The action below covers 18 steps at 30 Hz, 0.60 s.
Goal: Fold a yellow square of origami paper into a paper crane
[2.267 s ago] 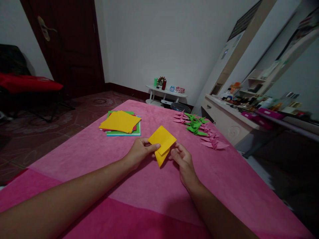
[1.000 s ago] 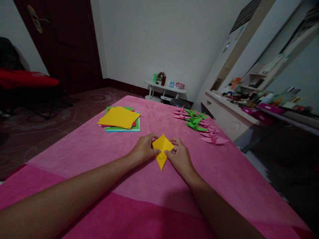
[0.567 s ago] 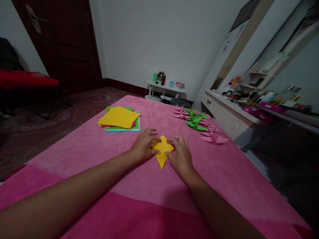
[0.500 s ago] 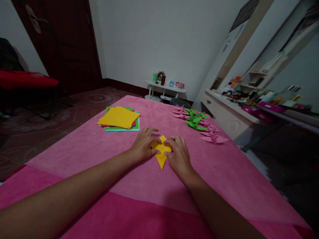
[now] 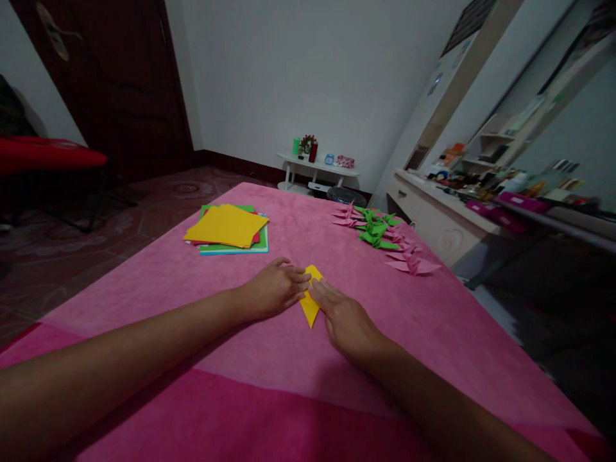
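Note:
A folded yellow origami paper (image 5: pixel 310 312), now a narrow kite shape, lies on the pink cloth with its sharp tip toward me. My left hand (image 5: pixel 275 289) rests at its left edge, fingers stretched out and touching the paper. From the right, my right hand (image 5: pixel 345 317) lays its straight fingers flat across the paper's middle, hiding part of it. The fingertips of both hands almost meet there. Neither hand is wrapped around anything.
A stack of coloured paper sheets (image 5: pixel 226 226), yellow on top, sits on the left of the pink-covered table (image 5: pixel 260 398). Pink and green folded paper cranes (image 5: pixel 375 232) cluster at the right edge. Beyond stands a small white shelf (image 5: pixel 320 164); a cluttered dresser (image 5: pixel 433 212) is at right.
The paper's side flaps have come inward, making it narrower. Both hands have gone from gripping its sides with thumbs and fingers to lying flat on it.

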{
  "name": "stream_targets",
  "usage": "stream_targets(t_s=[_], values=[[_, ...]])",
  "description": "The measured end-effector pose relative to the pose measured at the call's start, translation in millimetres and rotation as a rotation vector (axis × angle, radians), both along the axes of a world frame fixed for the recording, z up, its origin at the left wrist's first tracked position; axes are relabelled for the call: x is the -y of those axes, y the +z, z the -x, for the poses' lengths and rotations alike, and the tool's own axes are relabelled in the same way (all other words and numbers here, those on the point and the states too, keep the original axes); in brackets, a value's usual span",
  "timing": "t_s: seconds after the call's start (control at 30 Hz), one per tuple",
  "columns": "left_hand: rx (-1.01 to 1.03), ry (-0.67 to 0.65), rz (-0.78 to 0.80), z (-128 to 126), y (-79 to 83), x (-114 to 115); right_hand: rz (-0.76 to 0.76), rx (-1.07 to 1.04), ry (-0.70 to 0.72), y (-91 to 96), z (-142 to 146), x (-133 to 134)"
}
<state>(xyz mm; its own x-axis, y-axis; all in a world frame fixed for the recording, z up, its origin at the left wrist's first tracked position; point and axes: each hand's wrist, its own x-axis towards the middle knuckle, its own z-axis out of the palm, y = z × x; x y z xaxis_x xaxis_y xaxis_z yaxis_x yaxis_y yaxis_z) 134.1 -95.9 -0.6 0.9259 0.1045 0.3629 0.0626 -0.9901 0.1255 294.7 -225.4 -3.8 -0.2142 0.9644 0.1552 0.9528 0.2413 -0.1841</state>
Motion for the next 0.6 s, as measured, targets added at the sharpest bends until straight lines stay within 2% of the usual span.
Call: stream_targets(t_s=[0.13, 0.43, 0.6], values=[[-0.079, -0.123, -0.085, 14, 8.8, 0, 0.03, 0.089, 0.026, 0.9, -4, 6], [-0.104, -0.239, -0.014, 27, 15.8, 0, 0.077, 0.122, -0.003, 7.4, -7, 20], [-0.107, -0.263, -0.043, 29, 17.6, 2, 0.085, 0.121, -0.006, 26.0, -9, 21]])
